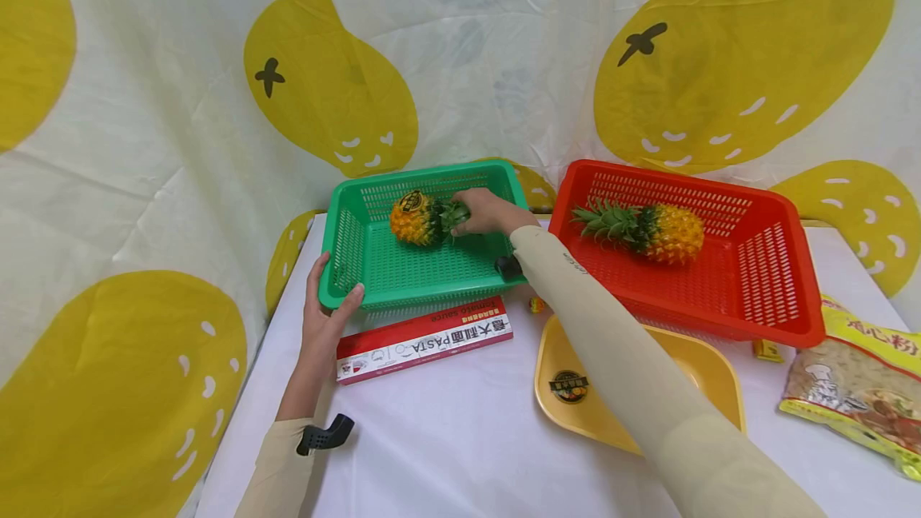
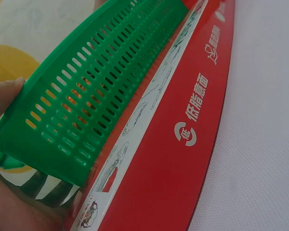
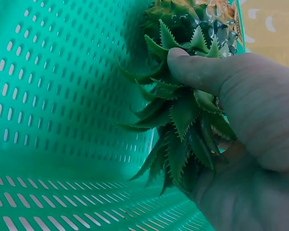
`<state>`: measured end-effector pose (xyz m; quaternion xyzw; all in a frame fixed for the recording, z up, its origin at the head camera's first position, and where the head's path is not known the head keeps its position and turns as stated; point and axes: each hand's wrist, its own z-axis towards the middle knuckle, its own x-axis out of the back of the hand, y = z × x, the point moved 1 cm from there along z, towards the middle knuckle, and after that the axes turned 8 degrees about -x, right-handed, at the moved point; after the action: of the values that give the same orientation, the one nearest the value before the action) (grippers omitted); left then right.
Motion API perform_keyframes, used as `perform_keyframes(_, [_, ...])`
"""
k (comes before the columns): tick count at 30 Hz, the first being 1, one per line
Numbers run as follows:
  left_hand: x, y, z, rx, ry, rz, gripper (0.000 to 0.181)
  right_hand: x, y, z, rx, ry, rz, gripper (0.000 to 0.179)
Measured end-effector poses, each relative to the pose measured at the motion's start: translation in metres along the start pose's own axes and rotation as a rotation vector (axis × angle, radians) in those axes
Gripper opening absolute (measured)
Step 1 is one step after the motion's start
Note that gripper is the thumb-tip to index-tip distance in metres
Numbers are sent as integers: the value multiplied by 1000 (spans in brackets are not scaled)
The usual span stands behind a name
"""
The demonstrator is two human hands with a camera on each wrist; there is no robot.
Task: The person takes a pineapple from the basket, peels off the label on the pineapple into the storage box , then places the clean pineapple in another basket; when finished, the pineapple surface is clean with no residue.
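A pineapple (image 1: 413, 222) is inside the green basket (image 1: 424, 294), its leafy crown pointing right. My right hand (image 1: 484, 210) grips that crown; in the right wrist view the thumb (image 3: 197, 67) lies across the leaves (image 3: 183, 115) near the fruit. Whether the fruit touches the basket floor is hard to tell. At the basket's near left corner, my left hand (image 1: 327, 318) holds the rim between thumb and fingers. Close by that hand, a red and white pasta box (image 1: 424, 342) lies along the basket's front.
A red basket (image 1: 719, 318) on the right holds another pineapple (image 1: 676, 234). Under my right forearm stands a yellow tray (image 1: 576, 414) with a dark sticker. A bag with yellow print (image 1: 856, 390) lies at the far right, near a small yellow packet (image 1: 768, 351). A printed cloth hangs behind.
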<state>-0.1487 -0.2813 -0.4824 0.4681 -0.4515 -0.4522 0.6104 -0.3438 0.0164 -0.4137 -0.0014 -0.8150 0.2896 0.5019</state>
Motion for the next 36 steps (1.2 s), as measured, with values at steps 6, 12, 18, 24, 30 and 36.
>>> perform_keyframes(6, [-1, 0, -1, 0, -1, -7, 82, 1, 2, -4, 24, 10, 41, 72])
perform_keyframes(12, [0, 1, -1, 9, -1, 21, 82, 7, 0, -10, 87, 35, 74, 71])
perform_keyframes(18, [0, 3, 2, 1, -6, 12, 81, 18, -4, -22, 140, 73, 73, 71])
perform_keyframes(24, [0, 3, 2, 4, 4, 30, 82, 23, -5, -35, 159, 74, 74, 72])
perform_keyframes(30, [0, 1, -1, 15, 7, 22, 82, 30, -4, -53, 210, 101, 88, 68])
perform_keyframes(36, [-1, 4, 1, 20, 2, 28, 83, 41, -5, -81, 267, 158, 103, 67])
